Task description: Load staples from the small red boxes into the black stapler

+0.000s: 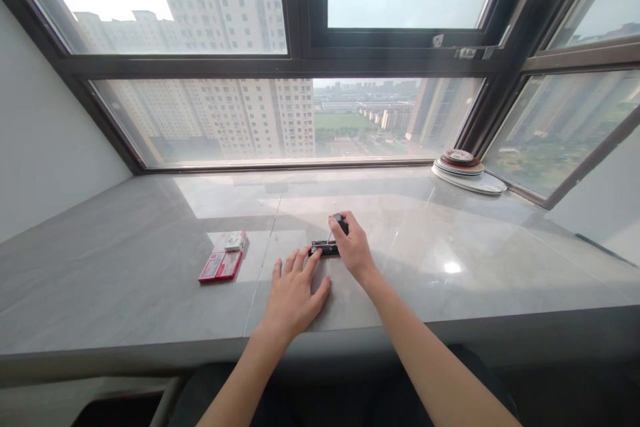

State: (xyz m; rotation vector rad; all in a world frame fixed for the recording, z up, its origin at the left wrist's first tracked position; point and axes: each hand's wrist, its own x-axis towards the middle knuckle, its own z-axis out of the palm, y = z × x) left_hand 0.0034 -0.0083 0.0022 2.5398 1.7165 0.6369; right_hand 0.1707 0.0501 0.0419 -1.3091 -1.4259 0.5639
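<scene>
A black stapler [325,249] lies on the grey stone sill with its top arm lifted from its base. My right hand [354,247] is closed around the raised top part, thumb and fingers on either side of it. A thin rod shows between the raised part and the base. My left hand [295,293] lies palm down with its fingers spread, the index fingertip touching the left end of the stapler's base. To the left of my hands lie a flat red-and-white box [219,267] and a small white box [236,241] resting at its upper corner.
Several stacked plates or round mats [470,181] stand in the far right corner of the sill [150,307]. A dark window frame [295,67] borders the back and right side. The sill's front edge runs just below my wrists.
</scene>
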